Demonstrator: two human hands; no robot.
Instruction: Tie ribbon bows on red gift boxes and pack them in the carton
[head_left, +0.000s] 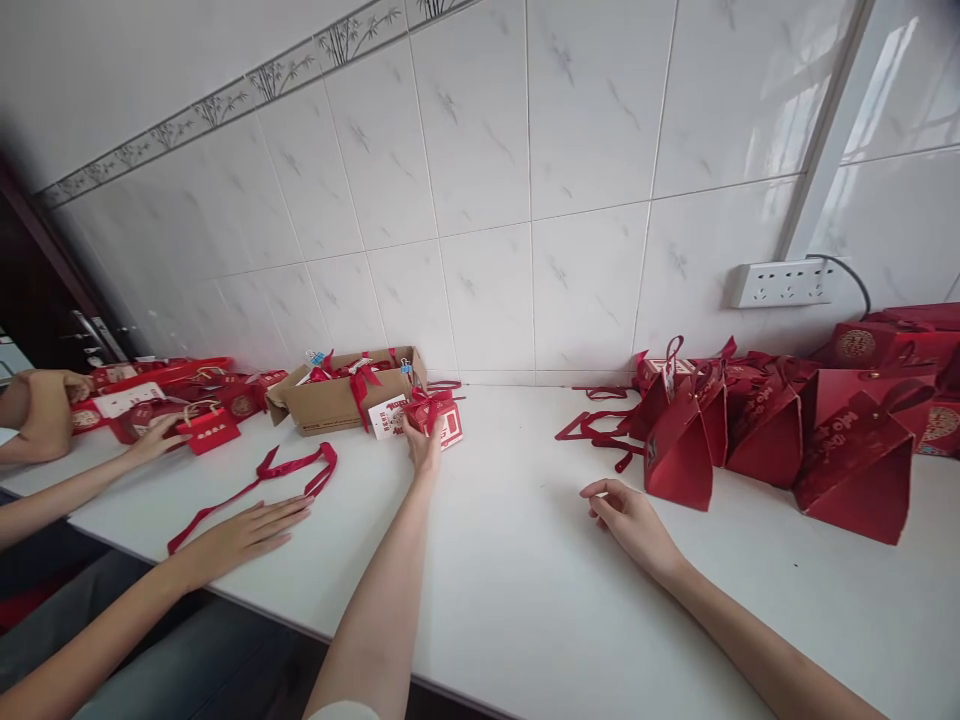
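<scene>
My left hand (424,447) reaches far across the white table (510,580) and closes on a small red gift box (437,416) with a red ribbon bow. The box stands just right of an open cardboard box (337,398). My right hand (626,518) rests on the tabletop with loosely bent fingers and holds nothing. It lies just left of the nearest red paper gift bag (679,445).
Several red gift bags (855,455) stand at the right, loose red ribbons (600,430) beside them. A long red ribbon (266,478) lies at the left. A co-worker's hands (244,532) rest near it, by red boxes (210,428). A power strip (780,284) hangs on the tiled wall.
</scene>
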